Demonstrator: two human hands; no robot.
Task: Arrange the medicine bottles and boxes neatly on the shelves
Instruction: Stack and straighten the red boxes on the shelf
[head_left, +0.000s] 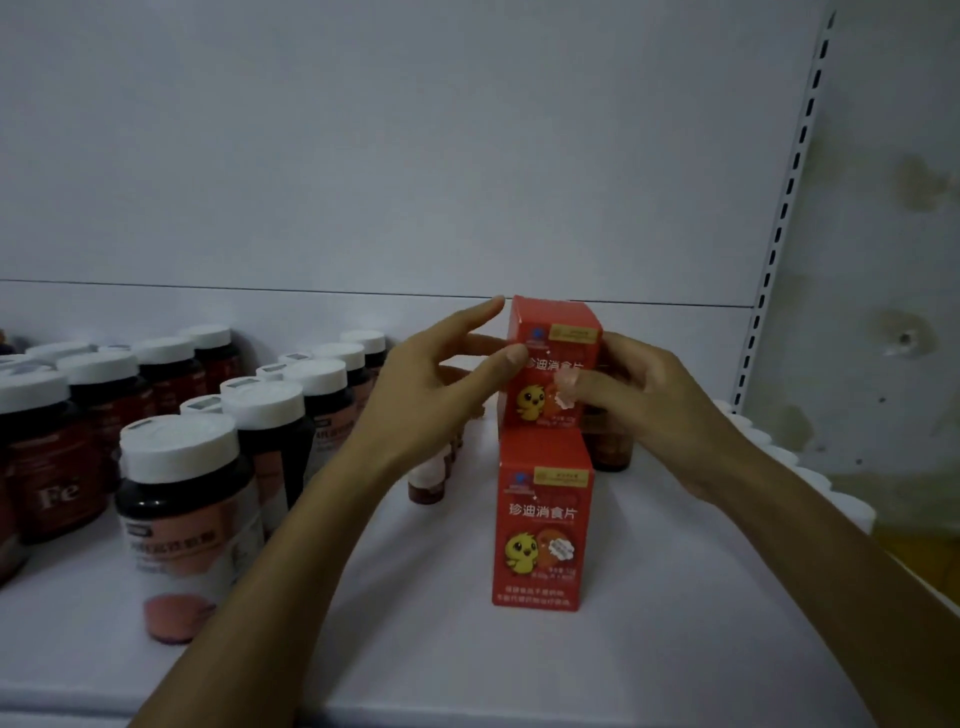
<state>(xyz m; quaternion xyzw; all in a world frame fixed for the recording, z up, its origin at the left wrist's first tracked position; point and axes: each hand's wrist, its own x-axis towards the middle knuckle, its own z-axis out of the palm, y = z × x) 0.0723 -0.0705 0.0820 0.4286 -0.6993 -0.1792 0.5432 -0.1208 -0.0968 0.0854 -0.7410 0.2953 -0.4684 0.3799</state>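
Two red medicine boxes with a yellow chick print stand on the white shelf (415, 649). The front box (540, 525) stands upright on its own. The rear box (550, 343) is behind and above it, held between both hands; I cannot tell whether it rests on the shelf. My left hand (436, 400) touches its left edge with thumb and fingers. My right hand (644, 405) grips its right side, with a finger over the front. Small brown bottles (426, 483) stand just under my left wrist.
Several dark bottles with white caps (182, 499) crowd the left half of the shelf in rows. A brown bottle (610, 452) stands behind the boxes. The slotted upright (779, 244) and a stained wall (893, 260) bound the right side.
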